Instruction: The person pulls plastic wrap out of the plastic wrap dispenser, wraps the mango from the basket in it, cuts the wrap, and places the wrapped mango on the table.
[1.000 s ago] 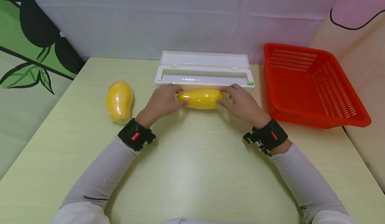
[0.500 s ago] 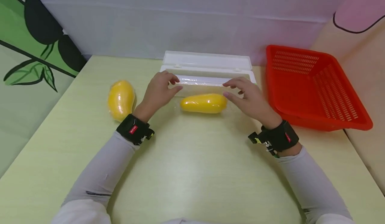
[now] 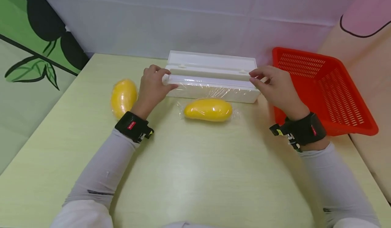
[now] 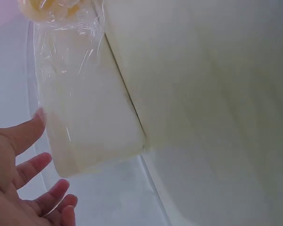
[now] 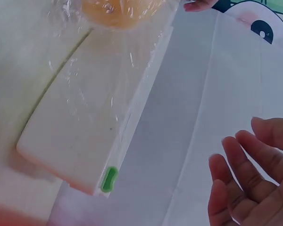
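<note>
A white cling film dispenser (image 3: 238,96) lies at the back of the table, its lid (image 3: 210,58) swung up. Clear film (image 3: 218,91) runs down its front toward a yellow mango (image 3: 208,110), which lies wrapped on the table. At the dispenser's left end is my left hand (image 3: 152,85), thumb and fingers spread apart, fingertips right at the edge. My right hand (image 3: 279,88) hovers by the right end, fingers loosely bent. The right wrist view shows a gap between that hand and the dispenser, whose green slider (image 5: 110,179) sits at the corner.
Another film-wrapped mango (image 3: 123,98) lies to the left, beside my left wrist. A red plastic basket (image 3: 305,119) stands at the back right, partly behind my right hand. A pale cloth wall (image 3: 137,24) closes off the back of the table.
Both hands have let go of the middle mango and moved outward and up to the dispenser's two ends. The mango now rests slightly nearer to me.
</note>
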`<state>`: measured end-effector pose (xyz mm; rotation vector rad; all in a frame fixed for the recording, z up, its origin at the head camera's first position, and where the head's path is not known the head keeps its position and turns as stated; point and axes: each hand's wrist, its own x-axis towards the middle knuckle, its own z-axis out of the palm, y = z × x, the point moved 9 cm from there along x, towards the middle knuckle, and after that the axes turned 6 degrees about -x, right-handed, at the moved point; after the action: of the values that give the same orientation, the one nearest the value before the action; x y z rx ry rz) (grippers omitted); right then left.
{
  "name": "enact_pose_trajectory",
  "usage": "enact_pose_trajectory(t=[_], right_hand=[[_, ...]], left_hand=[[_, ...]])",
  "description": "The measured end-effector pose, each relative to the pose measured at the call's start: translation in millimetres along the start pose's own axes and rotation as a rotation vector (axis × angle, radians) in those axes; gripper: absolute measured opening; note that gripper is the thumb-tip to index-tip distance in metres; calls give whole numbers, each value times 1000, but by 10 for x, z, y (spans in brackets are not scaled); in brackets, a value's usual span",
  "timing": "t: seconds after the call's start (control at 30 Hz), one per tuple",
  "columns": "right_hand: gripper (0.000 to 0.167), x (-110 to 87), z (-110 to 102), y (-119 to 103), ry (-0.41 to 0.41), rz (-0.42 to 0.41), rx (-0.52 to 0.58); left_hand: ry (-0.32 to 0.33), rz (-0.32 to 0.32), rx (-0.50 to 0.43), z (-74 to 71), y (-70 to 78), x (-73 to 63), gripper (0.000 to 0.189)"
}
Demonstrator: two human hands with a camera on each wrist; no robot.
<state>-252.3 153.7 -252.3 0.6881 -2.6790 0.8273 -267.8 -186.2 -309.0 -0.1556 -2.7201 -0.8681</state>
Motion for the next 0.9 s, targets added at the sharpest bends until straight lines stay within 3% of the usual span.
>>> enact_pose_trajectory(t=[0.27,0.43,0.63,0.9], right_hand=[[29,139,69,242,-192,79,-224],[31,134,192,369,-287,89,-387],[31,66,292,438,-305,114,-502],[26,23,313,426,-241,125,-518]], left_hand=[[-105,48,-15,68,-76,40,47],[-137,30,-43,98,-127,67,47],[-163,-8,-73,124,-171,84,47],[-184,-86,-83,150,-213,78,50]])
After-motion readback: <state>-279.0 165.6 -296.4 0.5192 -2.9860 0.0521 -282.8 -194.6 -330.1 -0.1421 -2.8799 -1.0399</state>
